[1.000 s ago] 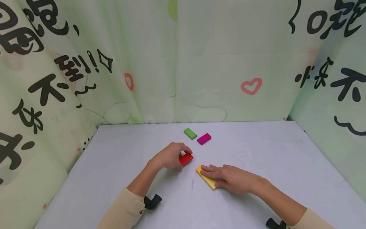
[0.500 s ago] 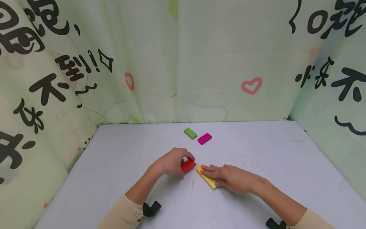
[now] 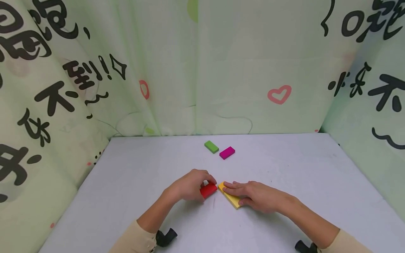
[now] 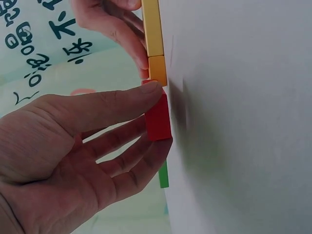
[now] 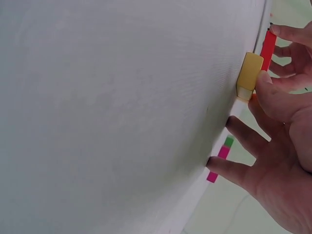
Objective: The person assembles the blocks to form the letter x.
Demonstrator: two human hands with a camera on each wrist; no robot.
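Note:
My left hand (image 3: 191, 184) pinches a red block (image 3: 209, 190) between thumb and fingers, low over the white table (image 3: 152, 161). Its right end is right at the corner of a small orange-yellow block (image 4: 157, 69), which lies end to end with a longer yellow block (image 3: 232, 201). With thumb and index finger, my right hand (image 3: 259, 197) holds this yellow pair on the table. In the right wrist view its thumb sits at the yellow block's side, and two other fingertips touch the tabletop. Part of the yellow pair is hidden under the right hand.
Toward the back of the table lie a green block (image 3: 211, 147) and a magenta block (image 3: 227, 153), close together. A pale green curtain (image 3: 234, 70) with black writing and pink hearts surrounds the table's back and sides.
My left hand has brought the red block nearer to me and slightly right, down beside the yellow pair's left end. The right hand stays in place.

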